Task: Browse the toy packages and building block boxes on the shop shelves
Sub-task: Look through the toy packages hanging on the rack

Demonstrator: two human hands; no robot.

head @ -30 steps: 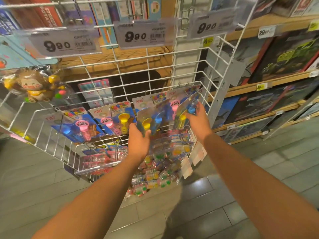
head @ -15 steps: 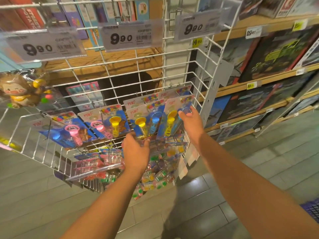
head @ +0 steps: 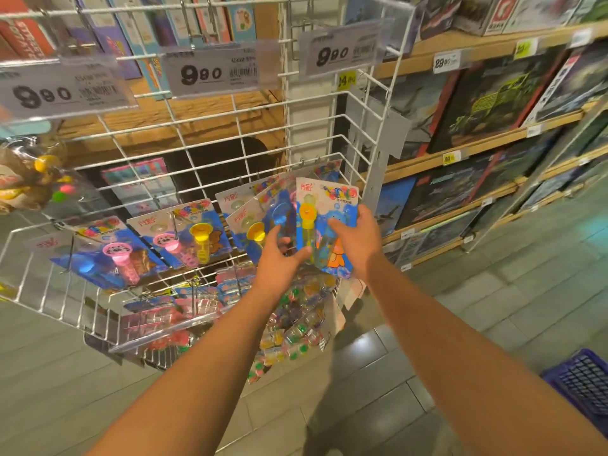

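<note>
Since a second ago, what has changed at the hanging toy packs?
The right hand has pulled one bubble toy pack forward, upright, gripping its right edge. The left hand rose to its lower left edge. The other packs hang unchanged on the wire rack.

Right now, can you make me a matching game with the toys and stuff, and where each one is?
Things:
1. toy card with the yellow wand
2. price tags
3. purple basket
4. dark block boxes

Places:
A. on the floor, bottom right
B. on the wooden shelves, right
C. held in both hands
D. hanging along the top of the wire rack

Pairs: 1-C, 2-D, 3-A, 4-B
</note>
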